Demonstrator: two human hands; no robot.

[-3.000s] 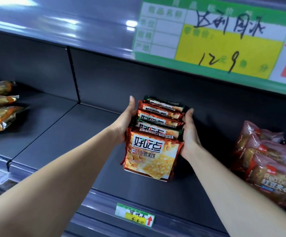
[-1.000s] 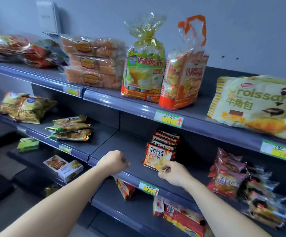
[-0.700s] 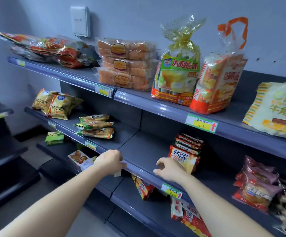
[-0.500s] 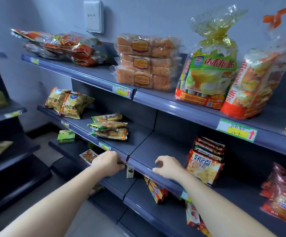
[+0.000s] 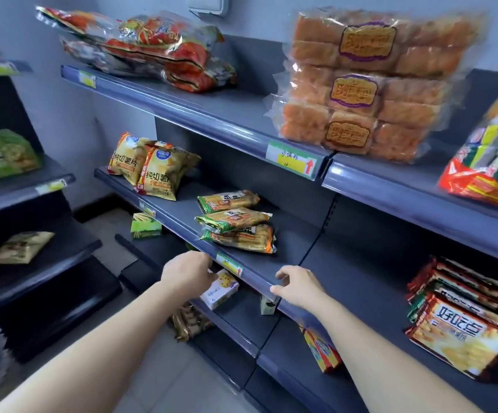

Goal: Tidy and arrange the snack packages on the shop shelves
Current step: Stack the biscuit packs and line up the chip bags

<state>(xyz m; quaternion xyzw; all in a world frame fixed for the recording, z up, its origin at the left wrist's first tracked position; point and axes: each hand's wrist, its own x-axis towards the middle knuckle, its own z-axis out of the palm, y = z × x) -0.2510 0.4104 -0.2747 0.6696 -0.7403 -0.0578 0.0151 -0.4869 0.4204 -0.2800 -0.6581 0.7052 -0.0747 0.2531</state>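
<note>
Snack packages point(image 5: 236, 222), three green-and-yellow ones, lie in a loose, crooked pile at the centre of the view, on the middle shelf point(image 5: 292, 245) close to its front edge. I judge them the step in hand, since both hands are just below them.

At 10 o'clock two yellow chip bags point(image 5: 152, 168) lean on each other on the same shelf, well apart from the pile. They can wait.

The left hand point(image 5: 186, 271) hangs at 7 o'clock, just in front of the shelf edge, fingers loosely curled and holding nothing I can see. The pile sits at its 1 o'clock. It should rise over the edge and flatten against the left ends of the packs.

The right hand point(image 5: 297, 283) is at 5 o'clock, fingers bent and relaxed, thumb and forefinger close to the shelf edge. I cannot tell whether they touch it, and it holds no pack. The pile is at its 11 o'clock. It should meet the right ends, so that both palms square the three packs together.

The wrappers look slick and the contents brittle, so light, even pressure is wise. Sliding the pile back from the edge would lessen the risk of a fall.

At 4 o'clock the red biscuit packs point(image 5: 456, 317) already stand in a neat row and need nothing.
</note>
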